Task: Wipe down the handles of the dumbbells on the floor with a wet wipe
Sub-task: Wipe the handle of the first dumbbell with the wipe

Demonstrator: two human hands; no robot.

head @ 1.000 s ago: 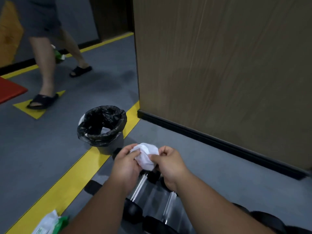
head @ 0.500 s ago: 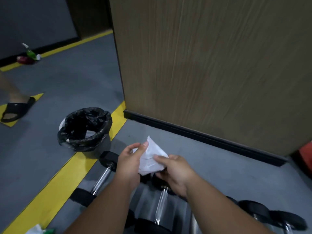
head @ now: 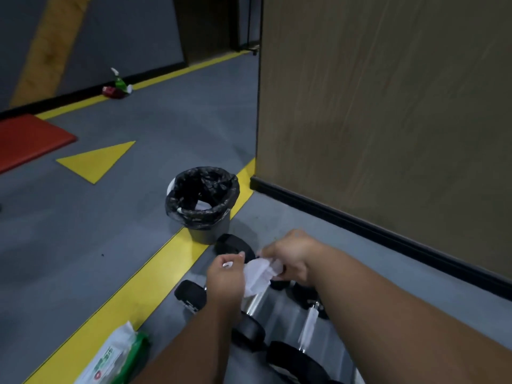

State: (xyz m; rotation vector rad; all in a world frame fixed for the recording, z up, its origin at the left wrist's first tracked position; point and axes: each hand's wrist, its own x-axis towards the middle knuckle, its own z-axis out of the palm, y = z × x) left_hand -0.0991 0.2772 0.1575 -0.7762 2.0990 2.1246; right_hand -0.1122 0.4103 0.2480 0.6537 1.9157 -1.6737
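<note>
Together the two hands hold one white wet wipe (head: 259, 275) between them, just above the dumbbells and a little nearer the camera than the bin (head: 203, 206). The left hand (head: 225, 278) pinches the wipe's near edge with curled fingers; the right hand (head: 289, 259) grips its far, bunched end. Under the wipe, three dumbbells show at least in part. The dumbbell nearest the bin (head: 235, 245) has one black head just beside it; the middle dumbbell (head: 253, 303) and the right dumbbell (head: 309, 322) show chrome handles whose long axes run from the bin's side toward the camera. One wipe pack (head: 110, 358) lies on the yellow line (head: 155, 275).
</note>
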